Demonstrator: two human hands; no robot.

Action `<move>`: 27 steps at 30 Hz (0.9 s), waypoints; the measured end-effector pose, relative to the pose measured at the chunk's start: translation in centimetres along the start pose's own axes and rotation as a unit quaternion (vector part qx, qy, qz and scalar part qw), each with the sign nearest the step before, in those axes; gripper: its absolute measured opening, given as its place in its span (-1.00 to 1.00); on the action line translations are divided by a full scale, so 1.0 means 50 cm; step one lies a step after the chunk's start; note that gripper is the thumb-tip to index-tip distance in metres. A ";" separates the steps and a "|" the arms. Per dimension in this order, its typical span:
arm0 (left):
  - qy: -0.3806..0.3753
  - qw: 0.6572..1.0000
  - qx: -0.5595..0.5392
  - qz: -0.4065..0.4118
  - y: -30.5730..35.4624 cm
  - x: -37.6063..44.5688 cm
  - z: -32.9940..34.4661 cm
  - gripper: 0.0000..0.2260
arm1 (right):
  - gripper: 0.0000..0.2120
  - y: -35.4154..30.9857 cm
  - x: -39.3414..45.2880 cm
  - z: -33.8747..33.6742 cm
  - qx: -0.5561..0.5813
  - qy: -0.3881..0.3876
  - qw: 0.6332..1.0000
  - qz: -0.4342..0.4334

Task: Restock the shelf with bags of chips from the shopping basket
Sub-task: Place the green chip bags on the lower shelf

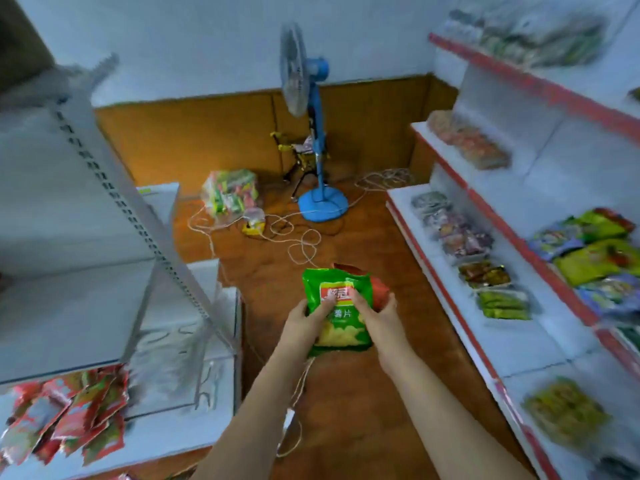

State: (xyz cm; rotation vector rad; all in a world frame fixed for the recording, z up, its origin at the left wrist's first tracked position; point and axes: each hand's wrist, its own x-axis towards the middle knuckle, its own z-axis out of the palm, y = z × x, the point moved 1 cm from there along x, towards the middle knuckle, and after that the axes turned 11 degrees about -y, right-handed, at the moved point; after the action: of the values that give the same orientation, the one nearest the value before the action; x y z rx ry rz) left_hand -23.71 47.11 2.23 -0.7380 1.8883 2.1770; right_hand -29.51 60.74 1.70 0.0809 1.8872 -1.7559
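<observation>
With my left hand [304, 315] and right hand [375, 311] pinching a glossy green foil chip bag [337, 310] and a red one behind, I judge I'm mid-carry; next comes the white red-edged shelf [540, 344].

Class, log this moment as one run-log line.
stage: carrying | left hand: grips green chip bag | right hand: grips same bag, red bag behind | shelf: right

White walls, wood-brown floor [349, 393], blue pedestal fan [313, 140], tangled cord [294, 237].
</observation>
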 end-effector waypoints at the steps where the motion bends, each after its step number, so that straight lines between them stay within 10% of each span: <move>1: -0.020 1.000 -0.008 -0.004 0.011 0.027 0.063 -0.64 | -0.15 -0.013 0.006 -0.063 0.022 0.018 1.000 0.002; 5: -0.090 0.996 -0.003 -0.007 0.050 0.114 0.291 -0.73 | -0.46 -0.050 0.024 -0.283 0.023 0.050 0.998 -0.018; 27: -0.376 0.899 0.216 0.057 0.305 0.962 0.880 -0.65 | -0.46 -0.247 0.629 -0.882 0.068 0.349 0.934 0.021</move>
State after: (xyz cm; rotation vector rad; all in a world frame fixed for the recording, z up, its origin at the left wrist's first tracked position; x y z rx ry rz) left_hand -83.12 77.45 -3.33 0.2784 1.8587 1.6174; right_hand -76.53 90.22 -1.10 0.8970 2.1896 -1.9871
